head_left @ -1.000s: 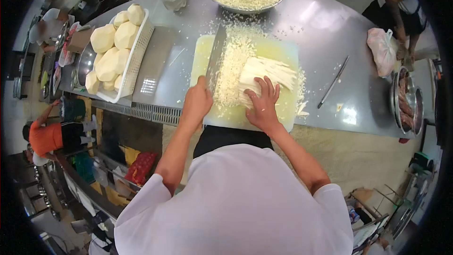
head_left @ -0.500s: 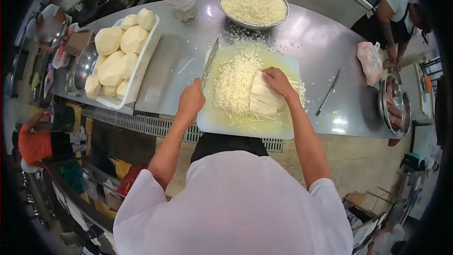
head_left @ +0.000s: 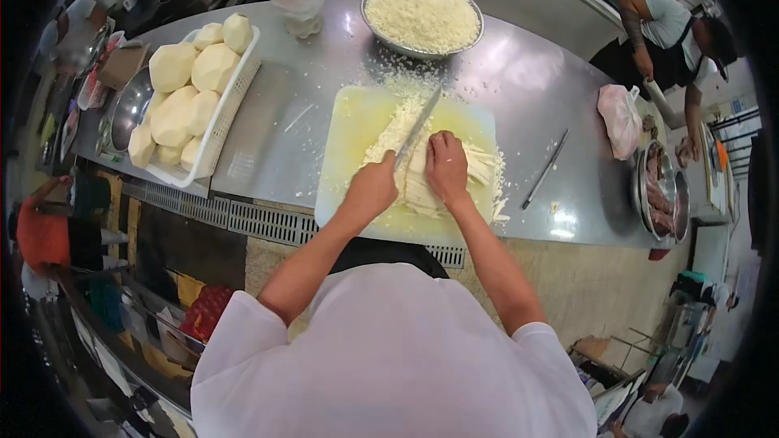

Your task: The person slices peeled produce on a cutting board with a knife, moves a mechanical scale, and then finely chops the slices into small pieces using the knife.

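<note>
On the left, my left hand point(head_left: 372, 188) is wrapped round the handle of a large knife point(head_left: 419, 125), its blade slanting up and right over the cutting board point(head_left: 342, 126). Pale strips point(head_left: 479, 166) lie in a flattened pile on the board. My right hand point(head_left: 446, 164) rests on them with curled fingers, just right of the blade; whether it grips any strips is hidden. Finely chopped pale bits point(head_left: 389, 136) lie to the left of the knife and beyond its tip.
A heaped metal bowl point(head_left: 422, 15) stands behind the board. Peeled pale roots point(head_left: 172, 118) fill a white basket point(head_left: 231, 105) at left. A thin rod point(head_left: 545, 169), a plastic bag point(head_left: 619, 122) and bowls of meat point(head_left: 659, 195) are at right, near a co-worker point(head_left: 669, 32) holding a blade.
The knife has moved right from the board's left side to the strips, its blade now tilted. My right hand first lay spread on the strips, then lifted toward their far edge, and now presses them with curled fingers.
</note>
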Action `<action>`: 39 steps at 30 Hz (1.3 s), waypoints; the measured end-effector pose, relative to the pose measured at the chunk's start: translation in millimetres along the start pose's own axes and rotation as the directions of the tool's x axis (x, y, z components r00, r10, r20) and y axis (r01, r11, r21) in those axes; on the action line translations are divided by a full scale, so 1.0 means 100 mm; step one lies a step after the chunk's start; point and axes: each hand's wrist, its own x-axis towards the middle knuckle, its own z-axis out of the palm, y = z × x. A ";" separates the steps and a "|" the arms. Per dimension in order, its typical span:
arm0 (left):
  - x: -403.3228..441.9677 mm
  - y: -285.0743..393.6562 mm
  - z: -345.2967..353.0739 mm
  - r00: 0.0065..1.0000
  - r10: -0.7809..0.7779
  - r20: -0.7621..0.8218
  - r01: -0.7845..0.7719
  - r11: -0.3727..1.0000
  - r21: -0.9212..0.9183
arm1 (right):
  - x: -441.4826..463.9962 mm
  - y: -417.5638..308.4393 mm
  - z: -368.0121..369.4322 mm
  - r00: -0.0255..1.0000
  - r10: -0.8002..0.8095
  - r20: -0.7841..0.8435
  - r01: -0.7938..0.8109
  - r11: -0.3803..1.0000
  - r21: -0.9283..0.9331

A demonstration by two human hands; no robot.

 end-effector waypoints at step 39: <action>-0.11 0.58 -0.21 0.982 -0.103 0.158 0.083 0.988 0.131 | -0.06 0.08 0.01 0.994 -0.007 0.112 0.016 0.997 -0.080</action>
